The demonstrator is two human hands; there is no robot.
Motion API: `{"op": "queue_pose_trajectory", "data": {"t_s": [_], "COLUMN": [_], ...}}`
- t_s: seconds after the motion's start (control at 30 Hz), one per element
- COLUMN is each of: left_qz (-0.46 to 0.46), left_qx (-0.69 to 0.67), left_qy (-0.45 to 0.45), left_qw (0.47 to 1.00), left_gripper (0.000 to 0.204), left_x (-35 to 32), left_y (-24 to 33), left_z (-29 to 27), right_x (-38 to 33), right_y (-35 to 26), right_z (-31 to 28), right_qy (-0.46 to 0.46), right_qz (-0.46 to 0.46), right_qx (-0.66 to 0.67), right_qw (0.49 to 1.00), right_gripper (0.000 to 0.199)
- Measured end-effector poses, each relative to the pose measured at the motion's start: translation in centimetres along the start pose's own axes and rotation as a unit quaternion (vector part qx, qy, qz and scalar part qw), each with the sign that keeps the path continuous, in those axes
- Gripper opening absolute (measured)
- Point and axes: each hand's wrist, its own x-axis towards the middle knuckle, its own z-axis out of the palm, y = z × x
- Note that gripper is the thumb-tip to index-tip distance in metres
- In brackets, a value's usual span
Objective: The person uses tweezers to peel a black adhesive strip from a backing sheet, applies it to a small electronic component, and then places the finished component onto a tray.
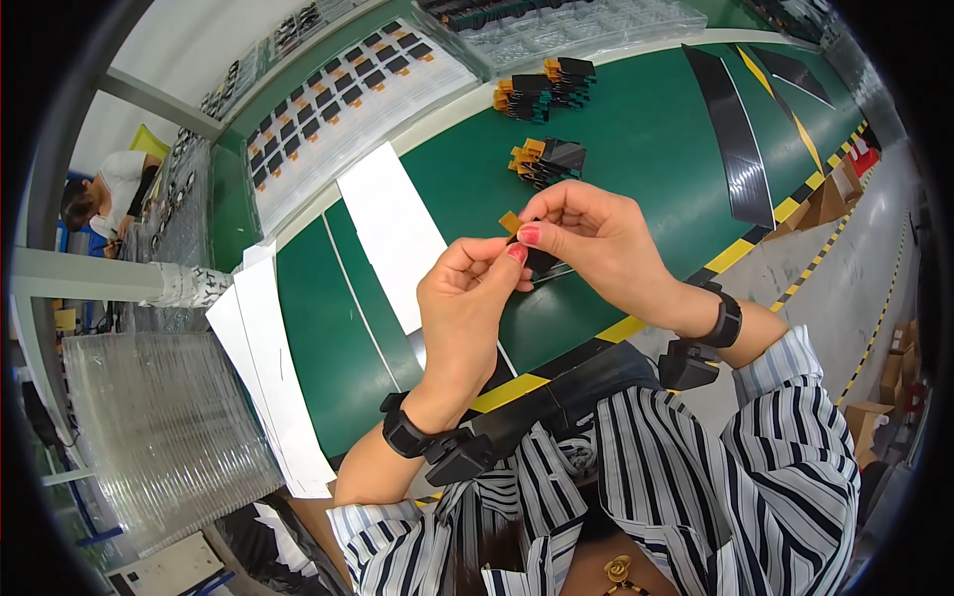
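Note:
Above the near part of the green table (636, 129), both my hands pinch one small black part with an orange flex tab (511, 222). My left hand (465, 298) grips it between thumb and fingers. From the other side, my right hand (601, 243) closes thumb and forefinger by the orange tab. Fingers cover much of the black body. Just beyond my hands lies a bundle of similar black parts with orange tabs (550, 161). Two more bundles (522, 97) sit farther back.
A white sheet (393, 219) lies left of my hands. Rows of black parts fill a white board (422, 84) at the back left. A dark strip (730, 139) lies right. Clear trays (164, 427) are stacked lower left; a co-worker (124, 184) sits beyond. Striped tape (730, 253) edges the table.

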Motion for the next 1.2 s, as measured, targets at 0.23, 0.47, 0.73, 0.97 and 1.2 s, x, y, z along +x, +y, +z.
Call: {"op": "queue_pose_trajectory", "data": {"t_s": [0.23, 0.47, 0.73, 0.97, 1.2], "left_qz": [-0.026, 0.149, 0.328, 0.468, 0.442], "left_qx": [-0.019, 0.288, 0.574, 0.659, 0.633], "left_qy": [-0.036, -0.078, -0.153, -0.260, -0.329], "left_qw": [0.999, 0.943, 0.734, 0.528, 0.543], "left_gripper": [0.009, 0.022, 0.037, 0.058, 0.055], "left_x": [0.3, 2.8, 5.8, 9.4, 10.5], "left_y": [0.5, 2.9, 3.0, 2.0, 0.9], "left_z": [0.1, -1.2, -0.6, 0.2, -0.1], "right_x": [-0.2, 4.6, 5.1, 1.4, 1.2], "right_y": [-0.6, -0.9, 1.5, 2.7, 3.1], "right_z": [-1.2, -5.7, -6.1, -5.6, -5.7], "right_qy": [0.032, 0.120, 0.147, 0.092, 0.015], "right_qz": [-0.010, -0.108, -0.153, -0.252, -0.160], "right_qx": [-0.027, -0.268, -0.389, -0.501, -0.515], "right_qw": [0.999, 0.950, 0.897, 0.823, 0.842], "right_gripper": [0.017, 0.014, 0.014, 0.038, 0.051]}}
